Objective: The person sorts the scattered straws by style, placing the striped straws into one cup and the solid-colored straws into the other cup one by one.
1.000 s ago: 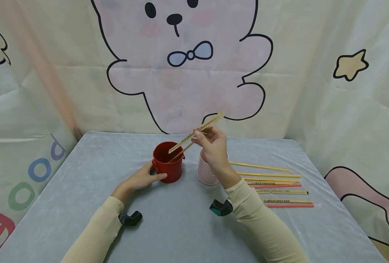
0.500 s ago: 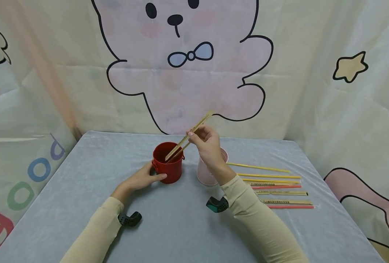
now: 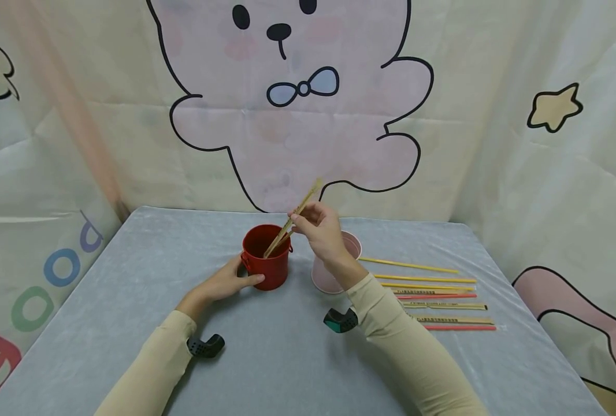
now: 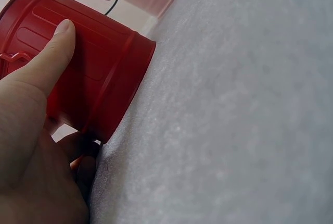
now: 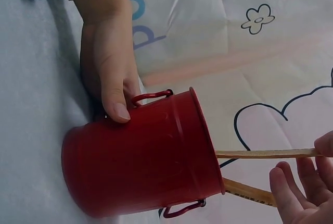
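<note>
My left hand (image 3: 229,281) grips the lower left side of a small red bucket (image 3: 268,274), its thumb along the front. The bucket stands upright on the table. My right hand (image 3: 321,232), above and to the right of the rim, pinches a beige paper-wrapped straw (image 3: 305,201). That straw slants down, its lower end inside the bucket. In the right wrist view a second wrapped straw (image 5: 248,191) with dark print also sticks out of the bucket, close to the right fingers. The bucket's inside bottom is hidden.
Behind my right wrist stands a pale pink bucket (image 3: 326,277), partly covered. To its right lie several yellow straws (image 3: 426,279), red straws (image 3: 459,327) and wrapped straws (image 3: 453,319). A printed curtain (image 3: 131,144) hangs behind the blue-grey cloth-covered table (image 3: 282,358).
My right hand has moved left and slightly down, and the wrapped straw has tipped steeper with its lower end deeper in the red bucket. My left hand has stayed put.
</note>
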Demonstrator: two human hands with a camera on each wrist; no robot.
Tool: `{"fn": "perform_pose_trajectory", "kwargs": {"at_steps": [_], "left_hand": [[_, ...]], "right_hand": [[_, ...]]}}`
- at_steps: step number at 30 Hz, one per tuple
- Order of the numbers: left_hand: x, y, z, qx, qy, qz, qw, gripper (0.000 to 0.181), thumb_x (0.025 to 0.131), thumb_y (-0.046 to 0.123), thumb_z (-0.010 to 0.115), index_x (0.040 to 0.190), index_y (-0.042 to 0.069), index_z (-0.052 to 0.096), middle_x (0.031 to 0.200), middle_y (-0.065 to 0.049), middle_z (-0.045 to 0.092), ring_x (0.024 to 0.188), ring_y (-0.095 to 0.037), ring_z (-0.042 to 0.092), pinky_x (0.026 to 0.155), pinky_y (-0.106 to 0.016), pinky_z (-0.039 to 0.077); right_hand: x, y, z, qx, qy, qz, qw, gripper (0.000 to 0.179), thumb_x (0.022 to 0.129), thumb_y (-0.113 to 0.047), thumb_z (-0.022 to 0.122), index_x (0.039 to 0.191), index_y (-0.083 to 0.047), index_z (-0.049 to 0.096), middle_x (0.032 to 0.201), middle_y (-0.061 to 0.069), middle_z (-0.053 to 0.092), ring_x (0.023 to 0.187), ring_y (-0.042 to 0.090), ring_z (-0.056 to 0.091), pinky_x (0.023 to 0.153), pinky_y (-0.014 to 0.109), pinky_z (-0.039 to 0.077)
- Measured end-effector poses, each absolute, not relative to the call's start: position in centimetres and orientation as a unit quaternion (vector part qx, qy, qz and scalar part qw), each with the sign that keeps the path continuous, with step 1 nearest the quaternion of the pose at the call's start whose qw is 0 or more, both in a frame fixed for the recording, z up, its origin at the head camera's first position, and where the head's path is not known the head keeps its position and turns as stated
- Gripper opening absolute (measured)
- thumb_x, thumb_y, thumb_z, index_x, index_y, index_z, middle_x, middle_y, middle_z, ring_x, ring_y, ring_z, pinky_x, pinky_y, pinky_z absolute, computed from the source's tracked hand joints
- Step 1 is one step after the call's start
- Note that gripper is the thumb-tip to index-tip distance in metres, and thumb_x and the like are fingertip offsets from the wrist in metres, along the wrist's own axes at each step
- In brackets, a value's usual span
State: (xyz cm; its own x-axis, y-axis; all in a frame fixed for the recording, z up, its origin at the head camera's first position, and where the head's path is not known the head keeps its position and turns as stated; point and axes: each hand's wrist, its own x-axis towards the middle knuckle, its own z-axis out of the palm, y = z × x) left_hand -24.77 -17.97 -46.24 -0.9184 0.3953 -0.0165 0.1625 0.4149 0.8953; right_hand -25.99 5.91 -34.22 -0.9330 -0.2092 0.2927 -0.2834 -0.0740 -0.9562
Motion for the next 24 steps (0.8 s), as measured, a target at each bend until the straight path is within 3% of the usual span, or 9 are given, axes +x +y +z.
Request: {"fn": "perform_pose_trajectory", "kwargs": {"at_steps": [8,11,15,20,24], "left_hand": [[-25.0,-17.8,-46.3,0.163,0.832,0.518,0.115,0.083,0.094,0.035,0.072,0.159,0.012,0.026,0.163,-0.013,0.034,0.152,-0.037,0.026,0.123,-0.066,0.018],[-24.9,-17.8,-46.3,0.161,0.831,0.519,0.118,0.083,0.094,0.036,0.072,0.159,0.012,0.026,0.163,-0.013,0.033,0.152,-0.037,0.026,0.123,-0.066,0.018],[-24.8,-17.8,-46.2,0.164,0.829,0.521,0.118,0.082,0.094,0.036,0.072,0.158,0.013,0.026,0.162,-0.012,0.035,0.151,-0.037,0.027,0.123,-0.066,0.018],[-24.7,-17.7,-46.2,0.163,0.828,0.524,0.115,0.081,0.094,0.035,0.072,0.158,0.013,0.028,0.161,-0.013,0.036,0.151,-0.037,0.027,0.123,-0.066,0.019],[-24.5,-17.7,-46.2,0.166,0.828,0.524,0.114,0.081,0.094,0.033,0.072,0.158,0.011,0.027,0.162,-0.014,0.035,0.152,-0.037,0.026,0.123,-0.065,0.018]], "right_hand": [[-26.5,5.9,-34.7,0.175,-0.712,0.680,-0.017,0.014,0.097,-0.002,0.063,0.107,0.007,0.063,0.095,0.007,0.070,0.082,0.007,0.070,0.091,0.048,0.059],[-26.5,6.0,-34.8,0.184,-0.732,0.655,-0.039,0.016,0.098,-0.006,0.063,0.108,0.007,0.064,0.100,0.017,0.070,0.086,0.009,0.070,0.092,0.048,0.059],[-26.6,6.5,-34.6,0.205,-0.761,0.613,-0.053,0.022,0.100,-0.011,0.061,0.113,0.007,0.064,0.112,0.028,0.065,0.095,0.021,0.071,0.092,0.049,0.059],[-26.8,7.4,-34.2,0.216,-0.777,0.590,-0.032,0.022,0.101,-0.012,0.059,0.114,0.005,0.063,0.111,0.022,0.065,0.102,0.036,0.069,0.091,0.047,0.059],[-26.6,8.3,-33.9,0.210,-0.782,0.587,-0.016,0.022,0.101,-0.012,0.059,0.117,0.004,0.063,0.114,0.021,0.065,0.097,0.029,0.069,0.093,0.049,0.058]]}}
